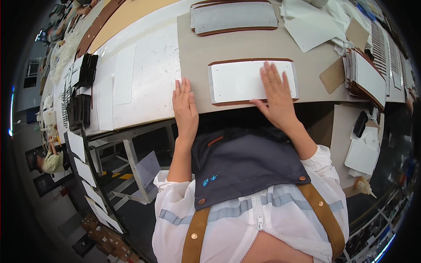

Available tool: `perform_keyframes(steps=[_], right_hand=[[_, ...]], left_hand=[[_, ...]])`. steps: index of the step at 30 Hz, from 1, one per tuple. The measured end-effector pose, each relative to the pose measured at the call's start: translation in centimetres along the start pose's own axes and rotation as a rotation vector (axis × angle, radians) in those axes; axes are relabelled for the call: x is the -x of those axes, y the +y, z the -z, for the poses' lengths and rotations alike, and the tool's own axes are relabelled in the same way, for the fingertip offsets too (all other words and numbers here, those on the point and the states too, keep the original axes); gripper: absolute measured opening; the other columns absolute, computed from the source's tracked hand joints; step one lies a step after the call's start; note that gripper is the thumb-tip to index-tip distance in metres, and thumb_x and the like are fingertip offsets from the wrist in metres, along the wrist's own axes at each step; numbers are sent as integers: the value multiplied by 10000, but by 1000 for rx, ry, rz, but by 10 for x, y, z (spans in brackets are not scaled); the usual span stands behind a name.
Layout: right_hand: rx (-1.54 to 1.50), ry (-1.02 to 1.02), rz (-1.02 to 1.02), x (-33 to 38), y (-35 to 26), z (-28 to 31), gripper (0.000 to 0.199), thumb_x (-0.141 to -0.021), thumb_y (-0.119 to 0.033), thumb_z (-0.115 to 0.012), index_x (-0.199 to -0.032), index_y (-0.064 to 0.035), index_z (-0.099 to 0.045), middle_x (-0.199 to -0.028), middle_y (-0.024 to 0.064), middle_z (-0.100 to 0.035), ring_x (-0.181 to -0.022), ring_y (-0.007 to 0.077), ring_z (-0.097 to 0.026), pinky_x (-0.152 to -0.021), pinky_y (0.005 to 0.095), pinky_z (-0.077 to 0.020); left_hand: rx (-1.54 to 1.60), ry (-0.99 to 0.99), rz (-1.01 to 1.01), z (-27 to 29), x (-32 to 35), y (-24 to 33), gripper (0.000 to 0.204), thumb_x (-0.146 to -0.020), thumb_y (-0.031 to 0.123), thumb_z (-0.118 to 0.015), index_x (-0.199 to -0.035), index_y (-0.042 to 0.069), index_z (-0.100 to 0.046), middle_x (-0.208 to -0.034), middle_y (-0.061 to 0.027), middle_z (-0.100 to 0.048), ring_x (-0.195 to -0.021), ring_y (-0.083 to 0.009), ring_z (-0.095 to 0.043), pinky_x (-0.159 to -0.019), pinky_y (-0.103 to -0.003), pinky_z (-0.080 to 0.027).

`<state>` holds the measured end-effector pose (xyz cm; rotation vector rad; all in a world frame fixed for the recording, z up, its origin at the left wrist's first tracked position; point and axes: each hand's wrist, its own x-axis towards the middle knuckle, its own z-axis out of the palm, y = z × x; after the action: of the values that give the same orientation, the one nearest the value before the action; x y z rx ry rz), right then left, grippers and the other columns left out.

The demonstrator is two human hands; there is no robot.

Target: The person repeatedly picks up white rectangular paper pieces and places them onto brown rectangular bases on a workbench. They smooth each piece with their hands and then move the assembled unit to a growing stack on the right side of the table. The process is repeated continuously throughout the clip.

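Observation:
My right hand (279,97) lies with its fingers stretched out over the right part of a white rectangular panel (237,81). Small holes show near the panel's corners, and a brown strip (250,60) sticks out along its far and near edges. My left hand (185,105) rests flat near the table's front edge, to the left of the panel and apart from it. Nothing is in either hand. Farther back, a stack of grey-white panels with brown edges (234,19) lies on the beige board (193,52).
White sheets (311,26) are heaped at the far right. A brown-edged stack (368,76) stands tilted beside a tan card (333,78). Black bundles (81,109) sit at the left, above a rack of white panels (90,184). A glue bottle (364,186) is at the lower right.

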<state>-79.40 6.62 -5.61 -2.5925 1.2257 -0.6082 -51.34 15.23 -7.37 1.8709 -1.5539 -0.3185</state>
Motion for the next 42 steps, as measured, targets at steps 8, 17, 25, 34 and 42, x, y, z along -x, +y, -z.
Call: perform_keyframes(steps=[8,17,25,34,42], right_hand=[[75,-177,100,18,-6,5,767,-831,-154,-738,-1529,-52,-437,-1604,163,-404,-1492,323,-381,-1223,480,-316],[40,428,81,1,31,152,353,-829,67,-589,-1142,-34,-718,-1100,131,-745,-1061,315,-713,-990,427,-554],[478,767,-72,53,165,253,611,-829,163,-431,-1279,-131,-722,-1356,55,-692,-1390,278,-550,-1260,474,-239],[399,382,-399,92,191,148,641,-860,140,-503,-1472,-50,-521,-1531,176,-501,-1444,374,-427,-1229,481,-287],[-6,339,-90,16,79,42,456,-857,7,-694,-1306,-32,-622,-1404,149,-586,-1322,375,-525,-1138,474,-415]], left_hand=[[-40,51,-80,-12,-2,9,424,-1118,280,-408,-1391,47,-634,-1532,-150,-529,-1499,-350,-366,-1209,-458,-276],[-53,122,-86,-17,-1,13,388,-1105,244,-427,-1280,30,-700,-1408,-130,-639,-1424,-350,-473,-1165,-452,-343],[-80,169,-114,-22,-2,15,356,-1091,255,-465,-1195,65,-748,-1343,-100,-674,-1363,-337,-528,-1128,-468,-379],[95,142,-108,-14,-5,24,228,-1028,114,-586,-1179,58,-746,-1217,-105,-707,-1205,-295,-625,-1029,-410,-454],[126,-12,-323,-36,-118,61,245,-907,114,-754,-1144,65,-716,-1040,-86,-683,-938,-247,-641,-844,-365,-512]])
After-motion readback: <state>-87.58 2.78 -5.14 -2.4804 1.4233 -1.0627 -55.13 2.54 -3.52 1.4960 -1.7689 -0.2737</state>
